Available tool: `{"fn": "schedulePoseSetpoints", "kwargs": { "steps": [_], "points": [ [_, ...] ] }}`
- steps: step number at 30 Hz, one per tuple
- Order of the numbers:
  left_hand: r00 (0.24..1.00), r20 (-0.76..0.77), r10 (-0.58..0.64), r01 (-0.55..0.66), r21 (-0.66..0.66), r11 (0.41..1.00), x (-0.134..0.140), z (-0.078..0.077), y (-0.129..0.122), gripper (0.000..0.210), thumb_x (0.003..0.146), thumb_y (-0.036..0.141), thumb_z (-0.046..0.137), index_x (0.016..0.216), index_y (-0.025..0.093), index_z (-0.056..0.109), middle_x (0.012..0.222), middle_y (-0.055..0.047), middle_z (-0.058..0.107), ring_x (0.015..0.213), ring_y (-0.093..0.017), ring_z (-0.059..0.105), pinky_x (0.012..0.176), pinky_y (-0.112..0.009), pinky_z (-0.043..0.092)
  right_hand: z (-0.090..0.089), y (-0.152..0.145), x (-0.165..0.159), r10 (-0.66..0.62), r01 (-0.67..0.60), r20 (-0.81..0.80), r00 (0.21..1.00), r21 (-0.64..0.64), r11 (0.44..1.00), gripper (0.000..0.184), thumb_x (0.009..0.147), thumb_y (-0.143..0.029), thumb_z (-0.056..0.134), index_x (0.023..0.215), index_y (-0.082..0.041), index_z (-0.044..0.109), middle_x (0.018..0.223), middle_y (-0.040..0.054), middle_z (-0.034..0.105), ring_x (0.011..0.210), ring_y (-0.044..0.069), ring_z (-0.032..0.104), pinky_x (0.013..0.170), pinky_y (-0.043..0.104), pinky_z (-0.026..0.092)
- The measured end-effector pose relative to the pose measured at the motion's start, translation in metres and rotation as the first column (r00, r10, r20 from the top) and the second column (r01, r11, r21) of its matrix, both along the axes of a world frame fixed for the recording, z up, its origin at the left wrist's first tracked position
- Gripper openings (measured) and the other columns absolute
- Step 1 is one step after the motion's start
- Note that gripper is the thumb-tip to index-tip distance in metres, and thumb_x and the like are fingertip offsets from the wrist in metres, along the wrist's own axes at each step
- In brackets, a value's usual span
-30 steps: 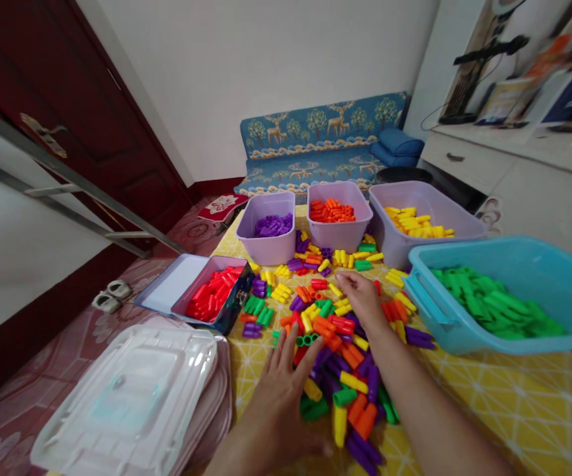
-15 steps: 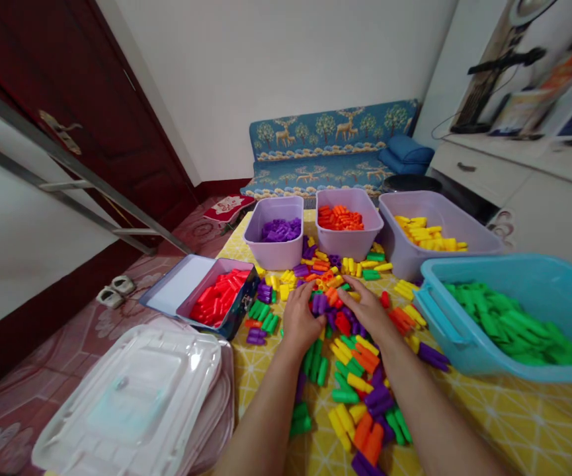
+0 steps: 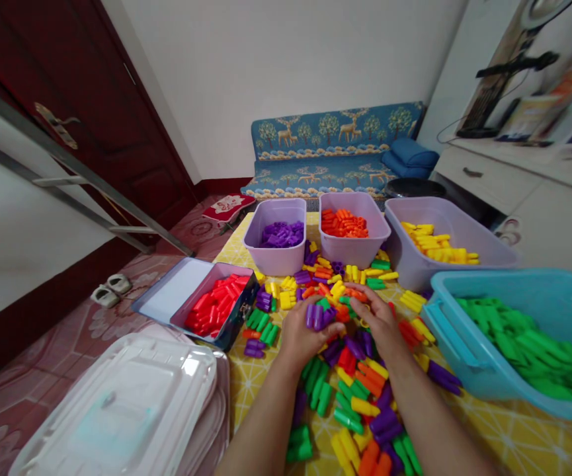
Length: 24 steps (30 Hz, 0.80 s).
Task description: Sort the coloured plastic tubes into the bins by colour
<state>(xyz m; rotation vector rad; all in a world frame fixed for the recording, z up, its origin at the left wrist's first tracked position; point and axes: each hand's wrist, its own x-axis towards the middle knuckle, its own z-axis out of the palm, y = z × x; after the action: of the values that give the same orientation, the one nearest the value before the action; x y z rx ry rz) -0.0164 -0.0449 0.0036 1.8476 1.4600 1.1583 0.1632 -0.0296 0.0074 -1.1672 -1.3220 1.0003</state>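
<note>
Bullet-shaped plastic building pieces in purple, orange, green, yellow and red lie in a loose pile on a yellow patterned tablecloth (image 3: 253,413). In the middle of the pile, my left hand (image 3: 301,336) curls around a joined purple piece (image 3: 317,317), its thumb pointing right. Facing it, my right hand (image 3: 375,317) has bent fingers around an orange piece (image 3: 356,295). Mixed pieces fill the gap between both palms; which of them are gripped is partly hidden. Green pieces (image 3: 318,383) and a yellow piece (image 3: 348,453) lie between my forearms.
Behind the pile stand lilac bins of purple (image 3: 276,259), orange (image 3: 352,248) and yellow pieces (image 3: 444,264). A blue bin (image 3: 464,344) with green pieces is at right. An open tin (image 3: 240,311) of red pieces and stacked clear lids (image 3: 196,396) are at left.
My hands have lifted slightly, and a joined purple piece now shows in the left one. The right fingers have closed in around an orange piece. The view has shifted a little.
</note>
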Motion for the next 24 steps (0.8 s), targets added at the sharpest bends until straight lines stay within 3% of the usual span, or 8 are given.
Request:
{"fn": "schedulePoseSetpoints", "kwargs": {
  "steps": [3,6,9,11,14,17,20,24],
  "points": [
    [0.989,-0.144,0.037,-0.008,0.198,0.98,-0.004,0.009,-0.004,0.039,0.064,0.049,0.077,0.094,0.025,0.071,0.111,-0.007,0.065,0.113,-0.031,0.052,0.102,-0.045,0.037,0.0,0.0,0.001,0.011,-0.011,0.022,1.0,0.029,1.0,0.032,0.086,-0.048,0.054,0.098,-0.023,0.07,0.112,0.0064,0.068,0.115,0.027,0.056,0.103,0.041,0.04],
    [0.95,-0.192,0.248,-0.179,0.316,0.932,-0.011,0.012,-0.003,0.025,0.079,0.044,0.064,0.096,0.026,0.07,0.126,-0.006,0.057,0.125,-0.03,0.042,0.107,-0.047,0.03,-0.002,0.001,0.001,-0.022,0.019,0.055,0.998,0.054,0.998,0.034,0.088,-0.049,0.05,0.096,-0.024,0.071,0.111,0.0067,0.068,0.115,0.027,0.056,0.104,0.043,0.039],
    [0.828,-0.257,0.499,-0.401,0.352,0.846,-0.018,0.007,0.003,0.029,0.087,0.037,0.053,0.109,0.023,0.066,0.135,-0.01,0.049,0.129,-0.029,0.039,0.106,-0.047,0.032,-0.007,0.005,0.001,-0.059,0.053,0.098,0.993,0.069,0.996,0.036,0.088,-0.05,0.05,0.098,-0.022,0.07,0.111,0.0078,0.068,0.112,0.026,0.059,0.103,0.044,0.04],
    [0.74,-0.349,0.576,-0.48,0.326,0.814,-0.022,0.001,0.008,0.042,0.085,0.037,0.056,0.123,0.019,0.058,0.139,-0.016,0.043,0.13,-0.033,0.036,0.104,-0.05,0.034,-0.013,0.008,0.001,-0.085,0.066,0.179,0.98,0.111,0.992,0.037,0.089,-0.049,0.049,0.102,-0.021,0.069,0.113,0.0094,0.067,0.113,0.025,0.058,0.103,0.044,0.04],
    [0.704,-0.477,0.525,-0.481,0.224,0.848,-0.03,-0.006,0.015,0.062,0.078,0.041,0.062,0.133,0.015,0.05,0.135,-0.021,0.046,0.122,-0.038,0.043,0.094,-0.052,0.042,-0.019,0.011,0.0,-0.087,0.028,0.379,0.921,0.158,0.987,0.042,0.087,-0.046,0.052,0.118,-0.02,0.063,0.125,0.0112,0.062,0.12,0.026,0.054,0.106,0.046,0.037],
    [0.769,-0.491,0.41,-0.368,0.185,0.911,-0.037,-0.01,0.02,0.055,0.075,0.042,0.065,0.123,0.017,0.059,0.127,-0.018,0.052,0.118,-0.036,0.047,0.095,-0.05,0.043,-0.019,0.009,-0.003,-0.011,-0.076,0.523,0.852,0.145,0.986,0.053,0.084,-0.037,0.056,0.135,-0.022,0.05,0.138,0.0099,0.052,0.128,0.025,0.046,0.11,0.045,0.033],
    [0.885,-0.377,0.272,-0.229,0.156,0.961,-0.04,-0.01,0.022,0.043,0.076,0.039,0.065,0.114,0.019,0.065,0.123,-0.014,0.055,0.118,-0.031,0.049,0.099,-0.046,0.042,-0.014,0.005,-0.008,0.033,-0.125,0.564,0.825,0.125,0.984,0.057,0.081,-0.028,0.057,0.137,-0.023,0.048,0.144,0.0089,0.045,0.133,0.023,0.041,0.111,0.043,0.032],
    [0.989,-0.138,0.053,-0.039,0.102,0.994,-0.032,-0.005,0.02,0.035,0.08,0.028,0.061,0.113,0.021,0.064,0.119,-0.009,0.059,0.115,-0.025,0.054,0.1,-0.041,0.043,-0.005,0.002,-0.013,0.14,-0.224,0.518,0.844,0.102,0.969,0.049,0.078,-0.02,0.056,0.127,-0.024,0.057,0.135,0.0078,0.052,0.127,0.022,0.046,0.109,0.041,0.034]
  ]
}}
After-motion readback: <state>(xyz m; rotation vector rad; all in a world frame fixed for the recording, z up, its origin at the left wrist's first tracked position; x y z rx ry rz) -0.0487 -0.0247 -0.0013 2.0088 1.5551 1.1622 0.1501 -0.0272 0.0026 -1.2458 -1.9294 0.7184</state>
